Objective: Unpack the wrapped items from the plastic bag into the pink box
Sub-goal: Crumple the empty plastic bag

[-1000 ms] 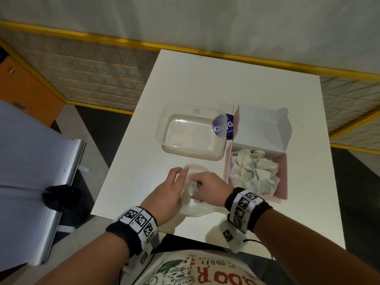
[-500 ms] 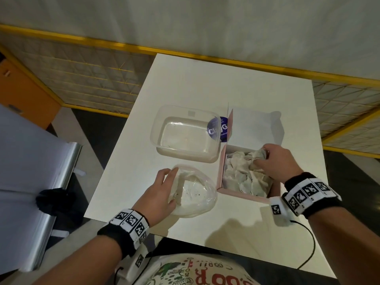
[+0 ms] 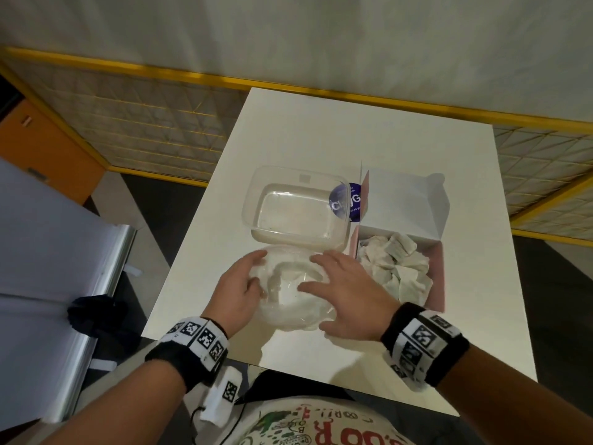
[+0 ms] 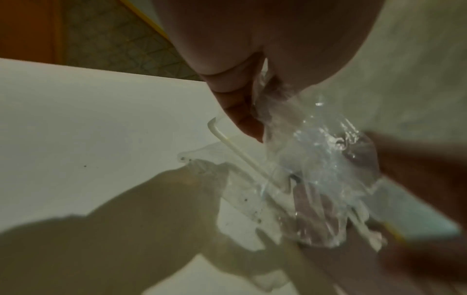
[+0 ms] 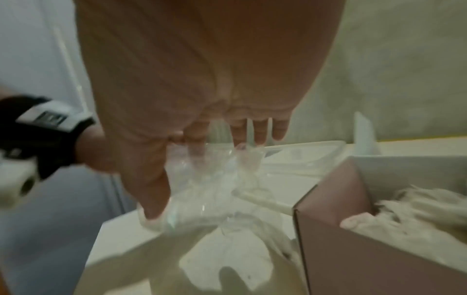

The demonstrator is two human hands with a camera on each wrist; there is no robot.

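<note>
The clear plastic bag (image 3: 290, 303) lies crumpled at the table's near edge, with only small specks showing through it. My left hand (image 3: 256, 271) pinches its left rim between thumb and fingers; the left wrist view shows the hand (image 4: 252, 119) and the bag (image 4: 323, 159) close up. My right hand (image 3: 317, 274) lies spread over the bag's right side, fingers straight, and touches the film (image 5: 227, 189). To the right stands the pink box (image 3: 439, 274), lid up, with several white wrapped items (image 3: 394, 268) heaped in it.
A clear plastic tub (image 3: 298, 210) stands just behind the bag. The box's white lid (image 3: 404, 203) rises at the back right beside a blue round sticker (image 3: 351, 200). The white table (image 3: 321, 139) ends close to my body; a grey panel (image 3: 38, 252) is left of it.
My right hand took an item from the bag, reached into the pink box, then came back left onto the bag. My left hand stayed on the bag's left rim.
</note>
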